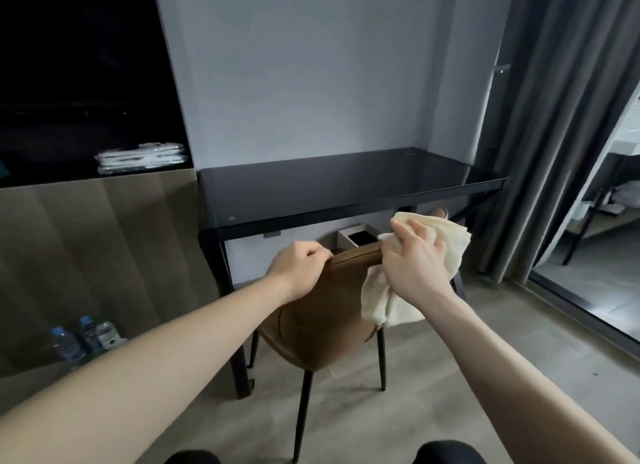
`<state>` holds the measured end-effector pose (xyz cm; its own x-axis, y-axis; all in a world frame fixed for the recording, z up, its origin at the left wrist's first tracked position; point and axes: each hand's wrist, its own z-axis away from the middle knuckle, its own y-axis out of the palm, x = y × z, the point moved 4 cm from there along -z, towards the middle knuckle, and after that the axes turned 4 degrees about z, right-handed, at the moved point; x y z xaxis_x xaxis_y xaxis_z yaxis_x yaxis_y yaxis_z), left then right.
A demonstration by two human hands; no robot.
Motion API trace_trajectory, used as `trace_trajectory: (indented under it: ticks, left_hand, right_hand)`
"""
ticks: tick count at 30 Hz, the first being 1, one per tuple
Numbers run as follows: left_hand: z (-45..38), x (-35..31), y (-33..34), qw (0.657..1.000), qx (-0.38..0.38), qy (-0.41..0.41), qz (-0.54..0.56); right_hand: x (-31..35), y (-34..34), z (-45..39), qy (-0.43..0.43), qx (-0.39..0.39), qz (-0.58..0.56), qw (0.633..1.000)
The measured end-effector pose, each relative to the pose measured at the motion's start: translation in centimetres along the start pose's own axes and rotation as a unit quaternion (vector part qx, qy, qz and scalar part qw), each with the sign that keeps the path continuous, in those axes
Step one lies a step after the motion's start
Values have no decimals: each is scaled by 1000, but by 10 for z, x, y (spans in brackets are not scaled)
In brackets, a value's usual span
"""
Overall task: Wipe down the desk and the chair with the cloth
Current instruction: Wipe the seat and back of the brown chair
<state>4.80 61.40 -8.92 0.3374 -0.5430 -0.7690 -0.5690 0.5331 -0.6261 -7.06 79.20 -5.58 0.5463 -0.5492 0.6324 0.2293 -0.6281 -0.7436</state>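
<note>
Brown leather covers the chair (322,311) in front of me, its back turned toward me and its thin black legs on the grey floor (485,377). My left hand (298,269) grips the top edge of the chair back, fingers curled over it. My right hand (414,259) holds the cream cloth (381,301) bunched against the right end of that same top edge; my fingers curl round the cloth, part of it hangs down over the chair back and part sticks out past my fingers toward the table.

Beyond the chair stands the table (346,183), a black frame with a dark glass top, set against a pale wall. Under it, near the wall, sits a small white bin (356,236) with a dark inside. To the left is a wood-faced cabinet (104,255) with a dark shelf above it, and on the shelf lies a stack of white packets (142,158) wrapped in clear plastic. Low on the left, two water bottles (83,335) with blue caps stand side by side. Grey curtains (540,117) hang on the right beside a glass door.
</note>
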Motion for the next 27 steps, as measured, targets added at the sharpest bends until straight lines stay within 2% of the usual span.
trace_trajectory:
  ticks: [3,6,12,15,19,21,23,25,27]
  left_hand:
    - [20,10,-1,997,65,18,37]
    - [32,13,0,995,88,32,43]
    - [27,22,2,995,70,64,39]
    - [23,23,-2,991,95,76,55]
    - [10,17,-12,988,125,77,44]
    - [7,17,-17,986,146,67,45]
    - [2,23,-17,982,163,71,66]
    - [-8,33,-17,979,174,62,91]
    - [-4,40,-14,976,167,59,123]
  right_hand:
    - [10,1,9,-30,15,69,997]
    - [9,2,10,-51,10,93,994]
    - [2,-12,8,-105,-33,49,993]
    - [3,-17,0,-117,-37,32,992]
    - [27,-30,-20,-204,-63,19,977]
    - [50,-24,-27,-233,-27,92,968]
    - [62,-4,-42,-228,81,152,958]
    - [66,17,-58,-221,174,165,945]
    - [62,14,-56,-228,160,153,948]
